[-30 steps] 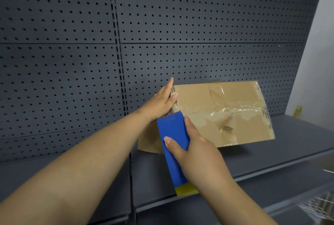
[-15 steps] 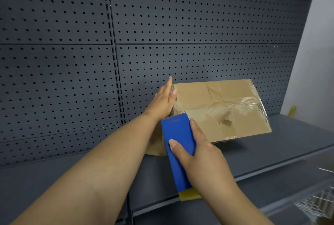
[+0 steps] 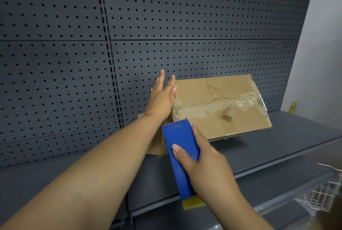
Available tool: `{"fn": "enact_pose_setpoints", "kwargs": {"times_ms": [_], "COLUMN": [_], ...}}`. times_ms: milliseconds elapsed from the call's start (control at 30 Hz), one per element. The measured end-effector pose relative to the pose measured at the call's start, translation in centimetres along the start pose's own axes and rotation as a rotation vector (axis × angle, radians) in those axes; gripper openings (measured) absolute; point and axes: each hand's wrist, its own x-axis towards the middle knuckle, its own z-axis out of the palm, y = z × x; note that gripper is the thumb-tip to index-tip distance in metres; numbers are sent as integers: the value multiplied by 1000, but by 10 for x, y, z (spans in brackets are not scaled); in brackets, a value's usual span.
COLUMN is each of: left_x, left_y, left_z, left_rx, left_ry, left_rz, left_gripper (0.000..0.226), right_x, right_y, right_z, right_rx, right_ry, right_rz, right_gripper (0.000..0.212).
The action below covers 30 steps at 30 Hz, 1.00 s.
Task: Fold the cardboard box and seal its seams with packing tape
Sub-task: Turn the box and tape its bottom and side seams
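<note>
A dark grey pegboard wall [image 3: 166,26] fills the view behind and above the grip, split by a slotted upright [image 3: 109,63] to the grip's left. Beneath the grip runs a dark grey shelf [image 3: 277,152]. Far right of the grip stands a pale wall [image 3: 322,54], with a white wire basket [image 3: 318,192] lower right.

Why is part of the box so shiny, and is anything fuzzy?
In the head view, clear tape on the cardboard box catches the light and glares; the box throws a soft shadow on the shelf; the wire basket at the lower right corner looks blurred.
</note>
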Motion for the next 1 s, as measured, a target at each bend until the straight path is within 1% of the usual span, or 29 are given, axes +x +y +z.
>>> {"fn": "enact_pose_setpoints", "kwargs": {"times_ms": [67, 167, 300, 367, 500, 667, 800, 933, 1000], "left_x": [2, 6, 7, 12, 29, 45, 48, 46, 47], "left_y": [4, 12, 28, 36, 39, 37, 35, 34, 32], "left_z": [-1, -1, 5, 7, 13, 23, 25, 21, 21], "left_rx": [28, -95, -186, -199, -137, -76, -49, -42, -31], "left_ry": [-47, -135, -160, -166, -198, -227, -208, -239, -223], "left_rz": [-3, -104, -228, -287, -351, -424, -407, -385, -381], "left_gripper": [50, 57, 74, 78, 73, 68, 61, 60, 59], "right_x": [1, 3, 5, 10, 27, 40, 37, 34, 34], "right_y": [0, -1, -4, -5, -5, -2, 4, 12, 15], "right_z": [-2, -7, -16, -25, -42, -52, -46, -41, -40], "right_rx": [2, 11, -25, -43, -93, -85, -68, -48, -27], "right_ry": [-5, -16, -31, -37, -62, -70, -56, -57, -50], "right_rz": [-1, -14, -37, -52, -83, -86, -86, -65, -62], "right_gripper": [72, 71, 73, 73, 74, 74, 73, 74, 74]}}
